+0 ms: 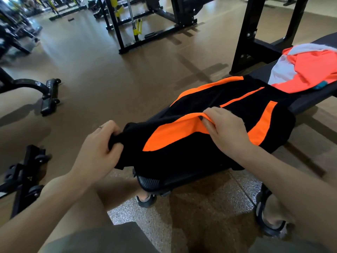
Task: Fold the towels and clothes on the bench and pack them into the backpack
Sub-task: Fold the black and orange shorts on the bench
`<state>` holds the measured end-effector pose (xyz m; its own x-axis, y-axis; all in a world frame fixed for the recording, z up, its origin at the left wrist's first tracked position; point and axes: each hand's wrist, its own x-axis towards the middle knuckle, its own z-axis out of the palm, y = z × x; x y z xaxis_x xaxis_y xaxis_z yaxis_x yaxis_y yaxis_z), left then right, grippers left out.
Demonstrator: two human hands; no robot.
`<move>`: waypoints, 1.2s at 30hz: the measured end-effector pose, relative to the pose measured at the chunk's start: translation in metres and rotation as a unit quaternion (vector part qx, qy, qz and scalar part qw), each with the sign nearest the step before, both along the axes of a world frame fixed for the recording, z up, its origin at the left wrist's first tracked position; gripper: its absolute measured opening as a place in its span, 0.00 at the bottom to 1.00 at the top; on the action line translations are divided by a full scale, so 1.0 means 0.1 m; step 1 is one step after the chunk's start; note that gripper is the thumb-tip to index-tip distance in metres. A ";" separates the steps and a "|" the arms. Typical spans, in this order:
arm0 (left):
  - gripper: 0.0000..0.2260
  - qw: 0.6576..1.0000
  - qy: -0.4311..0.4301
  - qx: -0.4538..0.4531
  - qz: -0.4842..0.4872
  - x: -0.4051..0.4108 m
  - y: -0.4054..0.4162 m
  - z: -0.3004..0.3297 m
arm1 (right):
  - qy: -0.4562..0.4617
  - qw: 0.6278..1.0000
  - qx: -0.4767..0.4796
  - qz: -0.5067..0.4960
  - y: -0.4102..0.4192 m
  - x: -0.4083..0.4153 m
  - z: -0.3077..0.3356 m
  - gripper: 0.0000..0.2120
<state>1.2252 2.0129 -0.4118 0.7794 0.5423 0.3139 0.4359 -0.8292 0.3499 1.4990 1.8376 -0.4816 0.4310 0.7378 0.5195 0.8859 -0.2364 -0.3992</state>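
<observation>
A black garment with orange panels (209, 136) lies spread along the near end of a black padded bench (313, 100). My left hand (99, 150) grips a bunched black corner of it at the bench's left edge. On top of the garment, my right hand (225, 128) pinches the edge of an orange panel between thumb and fingers. Farther along the bench lies a crumpled coral and white garment (310, 70). No backpack is in view.
Black rack uprights (244, 39) stand just behind the bench. Bench feet and wheels (49, 95) sit on the brown floor at left, another frame (23, 172) by my left arm. My sandalled feet (269, 216) stand under the bench end.
</observation>
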 end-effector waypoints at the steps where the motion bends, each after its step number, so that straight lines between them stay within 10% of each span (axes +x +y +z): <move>1: 0.07 0.999 0.009 -0.003 -0.032 -0.07 -0.06 -0.03 | 0.003 1.000 0.017 0.009 0.00 -0.01 0.01 0.09; 4: 0.09 0.971 0.174 -0.055 -0.154 -0.22 -0.28 -0.26 | 0.050 0.995 -0.024 0.085 0.01 0.03 0.02 0.07; 8: 0.12 0.877 0.408 -0.217 -0.132 -0.20 -0.36 -0.52 | 0.059 0.931 -0.316 0.170 -0.06 0.12 -0.12 0.05; 14: 0.21 0.932 0.244 -0.247 0.099 0.05 0.10 -0.79 | 0.162 0.898 -0.329 0.242 -0.05 -0.05 -0.14 0.11; 18: 0.38 0.872 0.176 -0.386 0.245 0.27 0.33 -0.90 | -0.056 0.877 -0.397 0.263 -0.03 -0.26 -0.34 0.25; 21: 0.34 0.843 0.103 -0.447 0.279 0.37 0.42 -1.02 | -0.147 0.890 -0.342 0.263 0.01 -0.38 -0.49 0.12; 28: 0.10 0.887 0.245 -0.338 0.199 0.34 0.83 -1.00 | 0.043 0.930 -0.287 0.226 -0.09 -0.26 -0.24 0.03; 31: 0.09 0.878 0.118 -0.427 0.182 0.45 0.98 -0.78 | 0.127 0.949 -0.225 0.178 -0.09 -0.13 -0.04 0.03; 34: 0.09 0.901 -0.063 -0.343 0.256 0.55 1.17 -0.58 | 0.260 0.897 -0.299 0.198 -0.10 -0.05 0.08 0.05; 36: 0.10 0.939 0.006 -0.241 0.247 0.54 1.25 -0.58 | 0.271 0.820 -0.452 0.223 -0.14 -0.06 0.05 0.04</move>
